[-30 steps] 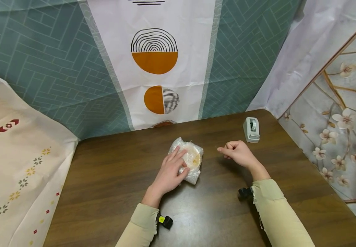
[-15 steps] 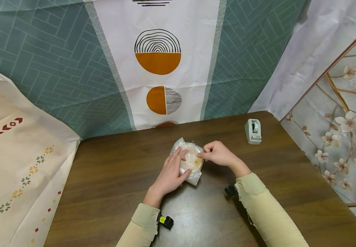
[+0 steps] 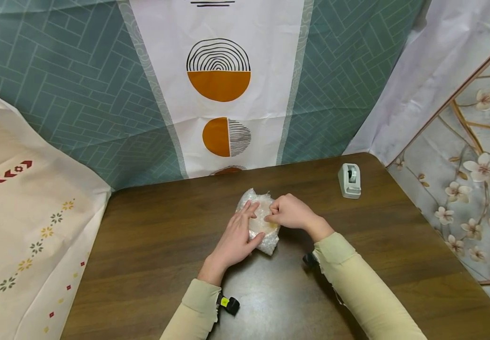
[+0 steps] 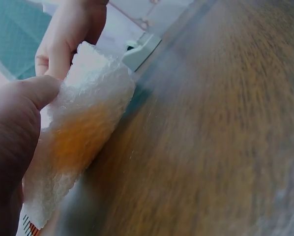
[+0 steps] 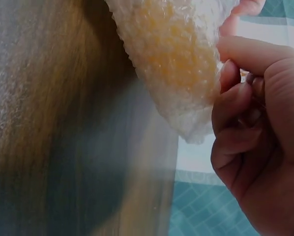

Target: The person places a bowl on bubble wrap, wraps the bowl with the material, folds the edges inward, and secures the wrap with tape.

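A bubble-wrapped package (image 3: 267, 243) lies on the wooden table, with something round and yellow-orange showing through the wrap. My left hand (image 3: 237, 234) rests on its left part, fingers extended and spread over the top. In the left wrist view, the left thumb (image 4: 41, 91) lies along the package's edge. My right hand (image 3: 293, 212) is at the package's right side with its fingers curled. The right wrist view shows the right thumb (image 5: 250, 51) pressing on the bubble wrap (image 5: 171, 49), the folded fingers close beside it. I see nothing between those fingers.
A white tape dispenser (image 3: 349, 181) stands at the table's back right. The brown table (image 3: 156, 245) runs back to a patterned curtain (image 3: 151, 94). Floral fabric (image 3: 461, 198) hangs along the right side, and cream cloth (image 3: 28, 212) hangs at the left.
My right hand has moved left from bare table near the dispenser onto the package's right side, then slightly further across it. The left hand stays on the package.
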The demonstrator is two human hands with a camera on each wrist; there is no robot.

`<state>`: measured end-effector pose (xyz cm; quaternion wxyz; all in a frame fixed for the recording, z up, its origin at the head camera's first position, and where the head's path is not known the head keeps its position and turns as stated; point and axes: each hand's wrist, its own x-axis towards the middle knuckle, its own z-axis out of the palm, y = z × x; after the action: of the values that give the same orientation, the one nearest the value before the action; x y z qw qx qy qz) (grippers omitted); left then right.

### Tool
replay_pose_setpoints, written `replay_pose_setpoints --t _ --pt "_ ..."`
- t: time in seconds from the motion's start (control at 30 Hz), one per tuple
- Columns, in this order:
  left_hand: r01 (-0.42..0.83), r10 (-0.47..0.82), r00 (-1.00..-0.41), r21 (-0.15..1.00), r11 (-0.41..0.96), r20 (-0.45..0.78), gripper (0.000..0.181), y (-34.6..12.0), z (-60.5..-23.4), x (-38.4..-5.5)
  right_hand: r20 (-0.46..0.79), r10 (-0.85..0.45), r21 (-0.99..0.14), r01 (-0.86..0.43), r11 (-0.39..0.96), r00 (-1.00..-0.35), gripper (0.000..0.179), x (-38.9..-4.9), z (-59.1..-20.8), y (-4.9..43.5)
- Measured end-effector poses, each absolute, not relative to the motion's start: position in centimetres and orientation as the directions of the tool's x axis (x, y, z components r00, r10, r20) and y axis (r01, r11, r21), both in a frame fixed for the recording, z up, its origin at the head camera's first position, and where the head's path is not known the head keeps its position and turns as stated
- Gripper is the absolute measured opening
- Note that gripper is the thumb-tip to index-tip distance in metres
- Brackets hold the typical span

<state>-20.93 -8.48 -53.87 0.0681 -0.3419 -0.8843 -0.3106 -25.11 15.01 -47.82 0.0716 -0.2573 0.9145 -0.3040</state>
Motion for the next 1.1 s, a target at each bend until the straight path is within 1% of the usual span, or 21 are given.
replay_pose_setpoints --t 0.07,0.2,0.27,0.37,0.43,0.63,0.8,1.1 --pt "0.642 0.557 -0.761 0.501 0.580 0.332 0.061 -8.4 -53.9 -20.9 0.016 -0.516 -0.559 -0.436 0.705 -0.856 0.056 -25.2 -47.7 14.8" --pt "0.619 0.547 -0.780 0.506 0.601 0.304 0.072 -8.4 -53.8 -20.8 -0.003 -0.511 -0.522 -0.435 0.733 -0.859 0.055 -25.2 -47.7 14.5" --pt "0.607 0.548 -0.787 0.507 0.612 0.282 0.068 -8.3 -53.7 -20.8 -0.008 -0.506 -0.508 -0.432 0.745 -0.863 0.055 -25.2 -47.7 14.3" --pt "0.606 0.558 -0.787 0.495 0.623 0.261 0.052 -8.3 -53.6 -20.9 -0.026 -0.487 -0.486 -0.415 0.769 -0.873 0.054 -25.2 -47.6 14.1" --pt "0.615 0.568 -0.781 0.479 0.626 0.261 0.045 -8.3 -53.6 -20.9 -0.042 -0.474 -0.469 -0.401 0.787 -0.880 0.054 -25.2 -47.6 14.0" --pt "0.628 0.581 -0.773 0.442 0.640 0.256 0.041 -8.3 -53.4 -21.0 -0.082 -0.425 -0.414 -0.357 0.837 -0.902 0.054 -25.2 -47.7 13.5" --pt "0.637 0.583 -0.768 0.409 0.654 0.265 0.039 -8.2 -53.4 -20.9 -0.114 -0.357 -0.355 -0.298 0.886 -0.927 0.053 -24.9 -47.3 12.9" --pt "0.644 0.580 -0.765 0.353 0.679 0.281 0.036 -7.9 -53.3 -20.8 -0.090 -0.203 -0.201 -0.182 0.962 -0.975 0.052 -23.9 -46.7 11.6"
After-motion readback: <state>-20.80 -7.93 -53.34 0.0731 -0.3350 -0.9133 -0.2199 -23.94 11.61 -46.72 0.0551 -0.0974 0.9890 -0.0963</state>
